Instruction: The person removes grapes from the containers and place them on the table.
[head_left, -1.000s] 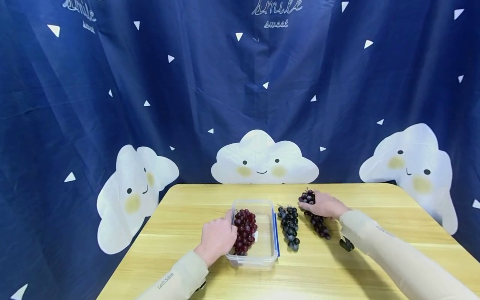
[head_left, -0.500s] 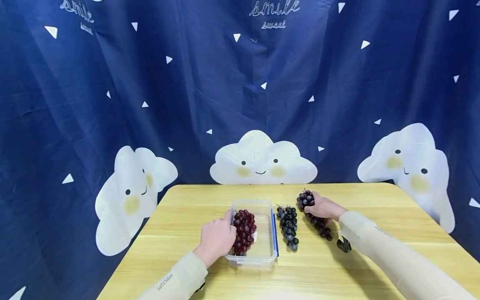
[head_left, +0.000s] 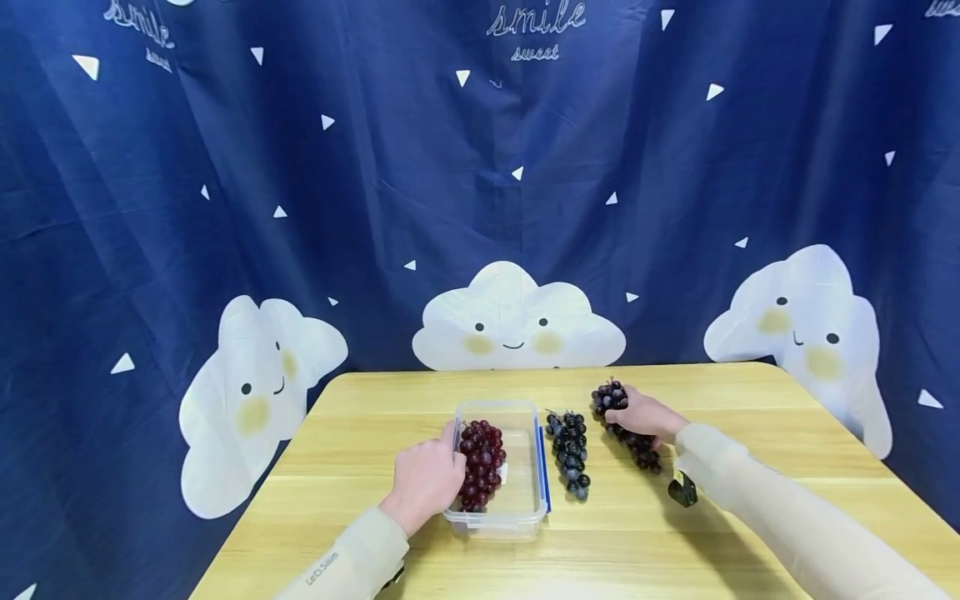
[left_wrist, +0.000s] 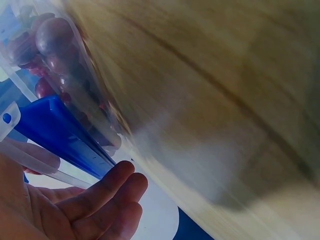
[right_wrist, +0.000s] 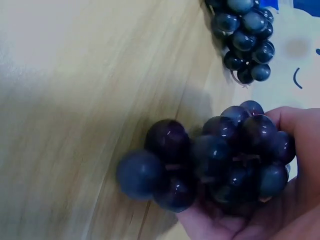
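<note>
My left hand (head_left: 427, 477) holds the left side of a clear plastic container (head_left: 517, 518). In the left wrist view its fingers lie beside a blue latch flap (left_wrist: 60, 135) on the wall. Inside the container, against the left wall, lies a bunch of red grapes (head_left: 482, 465). My right hand (head_left: 647, 417) grips a bunch of dark purple grapes (right_wrist: 235, 150) at the right. The palm and fingers hide part of that bunch. Between it and the container, a bunch of black grapes (head_left: 570, 454) lies on the table, apart from both hands.
A light wooden table (head_left: 360, 425) carries everything. Along the container's right side hangs another blue latch flap (head_left: 543, 471). Behind the table is a dark blue curtain (head_left: 360, 208) printed with white clouds and triangles.
My right hand has taken a closer hold on the dark purple grapes, and the bunch has shifted slightly. The left hand keeps its place on the container. The head view has turned slightly right.
</note>
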